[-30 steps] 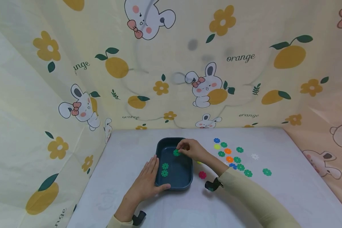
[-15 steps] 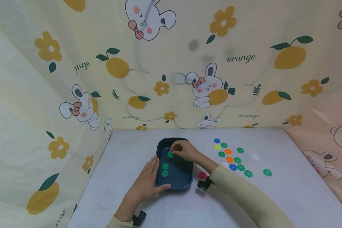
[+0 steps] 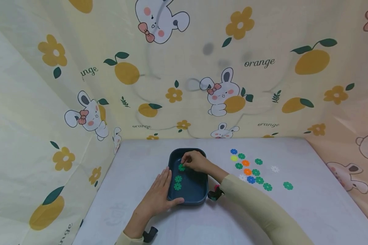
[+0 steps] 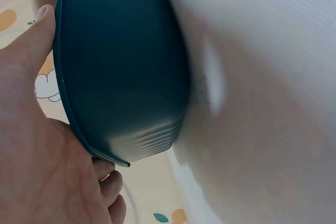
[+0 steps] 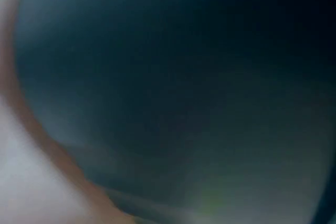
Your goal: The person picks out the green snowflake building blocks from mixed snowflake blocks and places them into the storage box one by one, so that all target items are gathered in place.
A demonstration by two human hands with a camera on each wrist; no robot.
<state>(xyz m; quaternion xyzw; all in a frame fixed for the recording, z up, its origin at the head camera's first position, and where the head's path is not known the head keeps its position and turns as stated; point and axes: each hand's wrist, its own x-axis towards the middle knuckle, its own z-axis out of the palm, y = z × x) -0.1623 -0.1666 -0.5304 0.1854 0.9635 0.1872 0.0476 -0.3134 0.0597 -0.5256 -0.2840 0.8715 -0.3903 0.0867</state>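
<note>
My right hand [image 3: 195, 161] reaches over the dark blue tray [image 3: 191, 200] in the head view, pinching a green flower-shaped disc [image 3: 181, 167] between thumb and fingertips. Inside the tray lie two more green discs, an upper one [image 3: 178, 178] and a lower one [image 3: 177, 186], close together near the left wall. My left hand [image 3: 157, 194] rests on the tray's left side, fingers straight, with the thumb along the near rim. The left wrist view shows the tray's outer wall [image 4: 121, 61] beside that hand. Mostly blurred tray [image 5: 157, 87] fills the right wrist view.
Right of the tray, loose discs are scattered on the white table [image 3: 178, 228]: several green ones, two orange [image 3: 247, 172], blue [image 3: 251, 179], yellow [image 3: 234, 158] and white [image 3: 275, 169]. A pink disc [image 3: 217, 186] is partly hidden by the right wrist camera [image 3: 215, 194]. Printed cloth [image 3: 159, 92] surrounds the table.
My right hand has moved left inside the tray with the green disc, toward the left wall and the two lying discs. The left hand stays in place.
</note>
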